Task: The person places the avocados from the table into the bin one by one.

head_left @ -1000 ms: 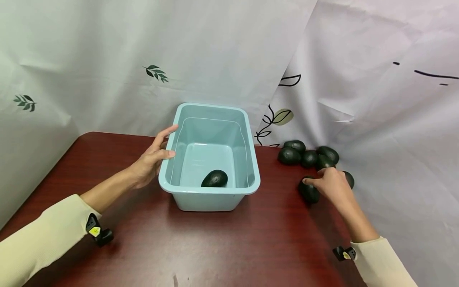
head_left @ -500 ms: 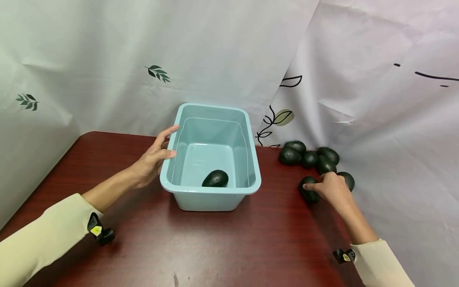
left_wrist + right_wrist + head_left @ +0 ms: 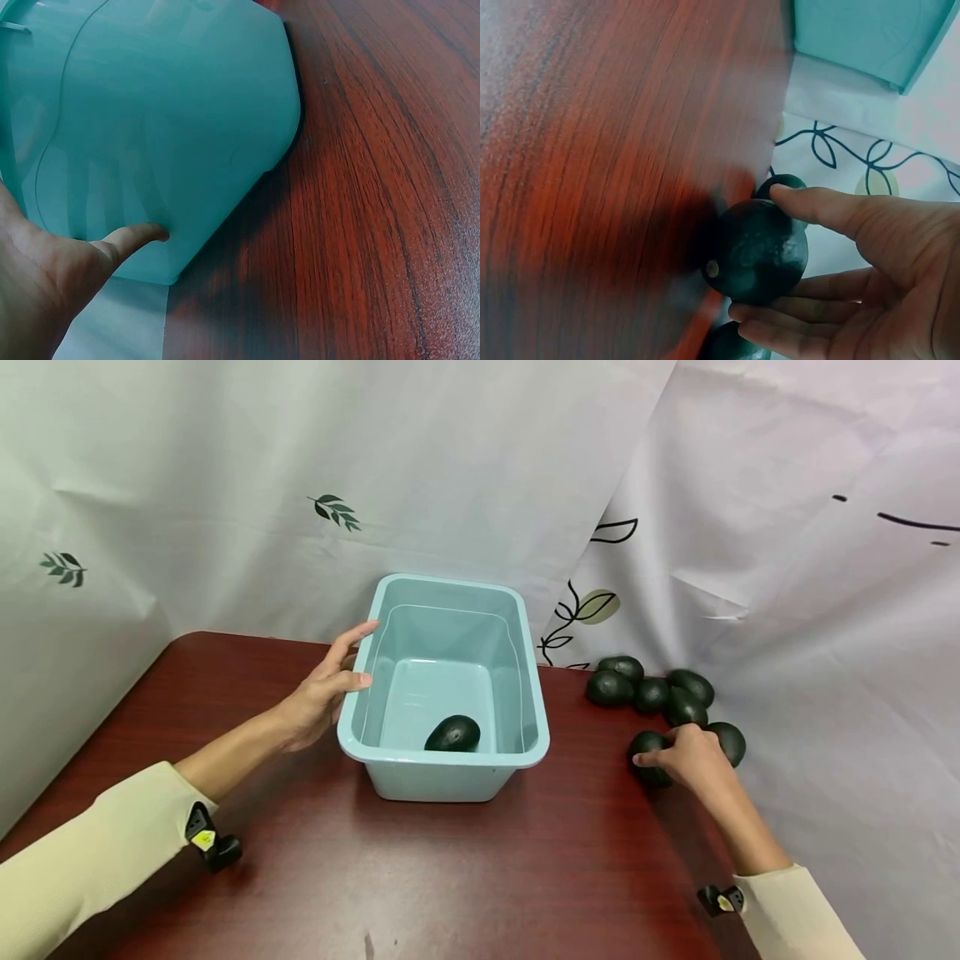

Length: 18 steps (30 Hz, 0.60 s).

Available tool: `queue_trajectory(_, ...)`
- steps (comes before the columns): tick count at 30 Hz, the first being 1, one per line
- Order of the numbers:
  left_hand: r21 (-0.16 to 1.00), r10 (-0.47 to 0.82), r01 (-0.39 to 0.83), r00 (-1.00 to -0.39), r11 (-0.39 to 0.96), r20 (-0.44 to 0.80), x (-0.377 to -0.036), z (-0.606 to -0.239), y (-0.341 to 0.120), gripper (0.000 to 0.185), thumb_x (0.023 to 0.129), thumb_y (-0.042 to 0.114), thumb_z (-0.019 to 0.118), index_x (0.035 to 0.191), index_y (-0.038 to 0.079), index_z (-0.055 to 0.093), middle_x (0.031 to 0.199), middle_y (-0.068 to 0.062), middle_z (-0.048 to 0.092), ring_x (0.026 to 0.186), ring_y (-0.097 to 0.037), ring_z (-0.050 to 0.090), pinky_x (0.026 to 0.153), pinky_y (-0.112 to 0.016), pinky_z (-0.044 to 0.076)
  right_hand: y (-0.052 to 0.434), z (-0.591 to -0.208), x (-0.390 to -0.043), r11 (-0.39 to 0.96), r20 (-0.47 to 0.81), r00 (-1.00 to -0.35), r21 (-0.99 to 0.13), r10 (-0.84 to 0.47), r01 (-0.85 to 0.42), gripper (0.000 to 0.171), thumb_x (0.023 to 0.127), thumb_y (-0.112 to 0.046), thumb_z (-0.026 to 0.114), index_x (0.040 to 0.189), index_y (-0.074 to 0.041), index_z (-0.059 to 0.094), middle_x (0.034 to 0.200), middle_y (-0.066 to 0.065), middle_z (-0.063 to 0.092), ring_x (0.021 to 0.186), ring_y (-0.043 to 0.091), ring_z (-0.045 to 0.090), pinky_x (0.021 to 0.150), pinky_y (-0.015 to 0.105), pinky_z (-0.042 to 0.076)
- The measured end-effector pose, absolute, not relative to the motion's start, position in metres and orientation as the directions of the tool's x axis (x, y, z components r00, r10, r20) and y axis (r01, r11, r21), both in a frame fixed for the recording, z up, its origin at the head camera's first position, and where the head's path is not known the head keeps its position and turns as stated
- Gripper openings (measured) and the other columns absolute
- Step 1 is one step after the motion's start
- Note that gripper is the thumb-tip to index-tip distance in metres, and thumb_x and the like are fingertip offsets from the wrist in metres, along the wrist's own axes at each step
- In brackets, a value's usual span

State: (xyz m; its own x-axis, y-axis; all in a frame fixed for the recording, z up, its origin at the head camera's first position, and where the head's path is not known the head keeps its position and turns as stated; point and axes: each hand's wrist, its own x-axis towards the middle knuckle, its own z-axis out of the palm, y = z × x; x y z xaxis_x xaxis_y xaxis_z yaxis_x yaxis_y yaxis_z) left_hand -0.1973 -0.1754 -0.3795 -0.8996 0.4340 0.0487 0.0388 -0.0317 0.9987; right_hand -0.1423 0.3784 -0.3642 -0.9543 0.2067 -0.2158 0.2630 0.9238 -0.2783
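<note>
A light blue plastic basin [image 3: 442, 781] stands on the table with one dark green avocado [image 3: 453, 734] inside, near its front wall. My left hand [image 3: 318, 697] holds the basin's left side, thumb and index fingertip over the rim. In the left wrist view a finger [image 3: 131, 238] bends against the outer wall. Over on the right, my right hand [image 3: 693, 760] grips a dark avocado [image 3: 757, 251] between thumb and fingers, low at the table. Several other avocados [image 3: 651, 694] lie behind it, and another [image 3: 726, 743] sits just right of the hand, partly covered.
The dark red wooden table [image 3: 480, 877] carries everything. A pale cloth [image 3: 465, 460] with leaf prints hangs along the back and right, close behind the basin and the avocado group.
My right hand's fingers have settled round the nearest avocado, which has shifted slightly in the grip. The left hand and basin keep their places; the view has drifted a little.
</note>
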Motion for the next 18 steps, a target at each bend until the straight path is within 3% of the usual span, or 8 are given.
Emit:
queue_trajectory(5,0.999,0.434,0.040,-0.900,-0.030,0.049,-0.1976,-0.3793,-0.1748,0.082,0.106,0.023,0.052,0.177,0.045,0.019,0.167,-0.014,0.027,0.140,-0.037,0.052,0.098,-0.040,0.063,0.3801,-0.3641,-0.1434,0.932,-0.216,-0.959,-0.272,0.184,0.240,0.063,0.091,-0.051,0.091,0.115,0.004,0.076,0.110,0.027,0.076,0.110,0.048,0.067,0.084,0.057,0.056)
queue_trajectory(9,0.999,0.434,0.041,-0.899,-0.032,0.051,-0.1975,-0.3792,-0.1745,0.082,0.105,0.022,0.051,0.178,0.044,0.019,0.166,-0.013,0.028,0.141,-0.038,0.050,0.098,-0.040,0.063,0.3802,-0.3644,-0.1440,0.936,-0.217,-0.960,-0.264,0.176,0.232,0.082,0.092,-0.049,0.091,0.140,0.013,0.068,0.142,0.041,0.067,0.129,0.061,0.063,0.097,0.068,0.057)
queue_trajectory(18,0.998,0.436,0.039,-0.899,-0.039,0.052,-0.1972,-0.3789,-0.1742,0.082,0.105,0.022,0.051,0.177,0.044,0.019,0.168,-0.017,0.026,0.135,-0.028,0.056,0.099,-0.041,0.064,0.3794,-0.3666,-0.1461,0.943,-0.225,-0.963,-0.260,0.150,0.208,0.090,0.094,-0.044,0.090,0.153,0.015,0.058,0.153,0.043,0.058,0.139,0.066,0.055,0.107,0.074,0.054)
